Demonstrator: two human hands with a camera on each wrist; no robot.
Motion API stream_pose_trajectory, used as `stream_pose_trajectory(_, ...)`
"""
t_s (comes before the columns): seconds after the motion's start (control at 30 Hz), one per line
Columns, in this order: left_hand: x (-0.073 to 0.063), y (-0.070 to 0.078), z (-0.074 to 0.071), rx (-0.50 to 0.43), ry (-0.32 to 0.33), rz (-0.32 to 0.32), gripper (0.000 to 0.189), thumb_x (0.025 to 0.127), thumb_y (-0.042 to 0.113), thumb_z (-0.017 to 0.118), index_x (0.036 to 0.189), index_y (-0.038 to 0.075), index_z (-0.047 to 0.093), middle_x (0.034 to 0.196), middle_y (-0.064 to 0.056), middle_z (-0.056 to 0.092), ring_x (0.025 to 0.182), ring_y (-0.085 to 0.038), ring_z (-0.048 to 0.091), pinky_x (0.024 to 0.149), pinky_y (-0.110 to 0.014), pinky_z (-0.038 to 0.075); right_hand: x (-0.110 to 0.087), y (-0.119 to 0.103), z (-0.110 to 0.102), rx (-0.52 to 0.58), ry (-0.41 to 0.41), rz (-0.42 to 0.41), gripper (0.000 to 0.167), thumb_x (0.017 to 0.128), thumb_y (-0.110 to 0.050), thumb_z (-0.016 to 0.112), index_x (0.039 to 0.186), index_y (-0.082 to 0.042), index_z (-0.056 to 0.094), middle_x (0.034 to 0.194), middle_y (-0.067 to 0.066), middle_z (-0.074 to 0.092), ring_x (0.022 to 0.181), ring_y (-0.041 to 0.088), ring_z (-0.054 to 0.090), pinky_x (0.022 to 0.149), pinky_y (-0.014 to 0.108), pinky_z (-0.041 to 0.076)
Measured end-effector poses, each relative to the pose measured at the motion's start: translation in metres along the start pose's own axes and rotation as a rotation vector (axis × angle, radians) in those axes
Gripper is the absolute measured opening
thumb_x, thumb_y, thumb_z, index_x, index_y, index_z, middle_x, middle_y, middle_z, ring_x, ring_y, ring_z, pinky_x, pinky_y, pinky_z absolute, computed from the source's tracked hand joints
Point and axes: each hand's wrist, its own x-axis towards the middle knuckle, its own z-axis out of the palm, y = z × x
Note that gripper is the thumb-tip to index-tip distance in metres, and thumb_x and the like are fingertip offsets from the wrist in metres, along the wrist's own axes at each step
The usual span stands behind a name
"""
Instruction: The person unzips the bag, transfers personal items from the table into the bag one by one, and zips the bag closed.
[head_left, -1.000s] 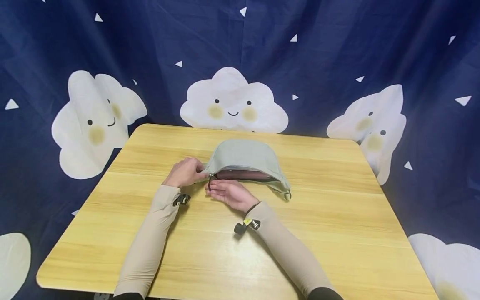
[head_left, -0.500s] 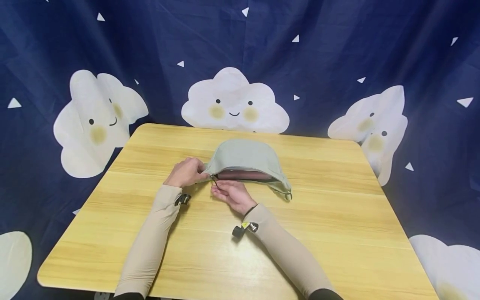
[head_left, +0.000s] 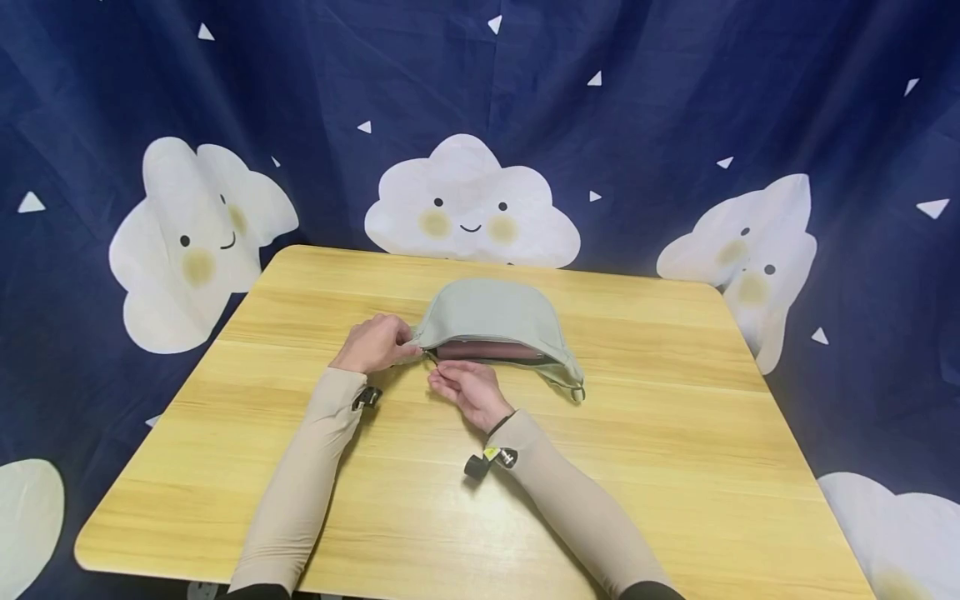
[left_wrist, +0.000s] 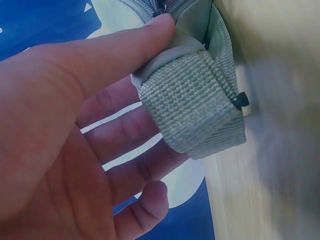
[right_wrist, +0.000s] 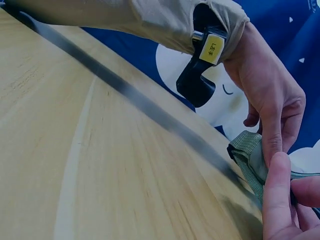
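Observation:
A pale grey-green waist bag (head_left: 491,308) lies on the table, its zipped mouth gaping toward me and a pinkish lining (head_left: 487,350) visible inside. My left hand (head_left: 371,343) grips the bag's left end; in the left wrist view its thumb presses beside the zipper, with fingers behind the folded webbing strap (left_wrist: 187,97). At that same end, my right hand (head_left: 474,393) pinches the dark zipper pull (head_left: 431,357) between thumb and fingers. The right wrist view shows the right fingertips (right_wrist: 278,192) close below the left hand, with the pull mostly hidden.
The wooden table (head_left: 660,467) stands before a dark blue curtain (head_left: 637,125) printed with smiling clouds. A metal ring (head_left: 577,393) hangs at the bag's right end. Small black camera mounts (head_left: 476,467) sit on both wrists.
The right fingers, first loosely spread beside the hanging zipper pull, have closed on it and drawn it slightly rightward. The left hand keeps its grip, and the bag stays in place.

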Motion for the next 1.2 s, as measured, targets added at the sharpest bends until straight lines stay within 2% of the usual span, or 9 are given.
stream_pose_trajectory(0.23, 0.000, -0.001, -0.001, 0.026, -0.015, -0.006, 0.030, 0.090, 0.034, 0.079, 0.068, 0.016, 0.068, 0.064, 0.006, 0.053, 0.061, -0.014, 0.047, 0.056, -0.034, 0.035, -0.002, -0.002, -0.002, -0.005, 0.020, -0.003, 0.030, 0.097, 0.008, 0.060, 0.125, 0.018, 0.059, 0.081, 0.007, 0.074, 0.079, 0.014, 0.074, 0.080, 0.025, 0.062)
stream_pose_trajectory(0.5, 0.000, 0.000, -0.001, 0.013, -0.019, -0.003, 0.028, 0.089, 0.032, 0.079, 0.069, 0.014, 0.070, 0.064, 0.005, 0.054, 0.061, -0.015, 0.047, 0.055, -0.035, 0.034, -0.001, -0.004, -0.005, 0.031, 0.048, 0.005, 0.023, 0.096, 0.010, 0.060, 0.118, 0.014, 0.064, 0.083, 0.010, 0.075, 0.080, 0.016, 0.075, 0.082, 0.026, 0.062)
stream_pose_trajectory(0.73, 0.001, -0.001, -0.001, 0.028, -0.009, 0.013, 0.027, 0.088, 0.031, 0.080, 0.069, 0.015, 0.071, 0.066, 0.004, 0.058, 0.062, -0.017, 0.049, 0.056, -0.035, 0.036, -0.001, -0.008, -0.007, 0.047, 0.074, 0.011, 0.024, 0.095, 0.011, 0.060, 0.119, 0.013, 0.064, 0.090, 0.014, 0.074, 0.083, 0.016, 0.075, 0.084, 0.026, 0.061)
stream_pose_trajectory(1.2, 0.000, -0.002, -0.001, 0.046, -0.020, 0.032, 0.025, 0.089, 0.030, 0.080, 0.069, 0.016, 0.075, 0.066, 0.005, 0.063, 0.060, -0.016, 0.049, 0.054, -0.033, 0.036, -0.001, -0.015, -0.014, 0.045, 0.082, -0.007, 0.018, 0.095, 0.015, 0.056, 0.108, 0.011, 0.066, 0.086, 0.012, 0.073, 0.083, 0.018, 0.075, 0.084, 0.025, 0.061)
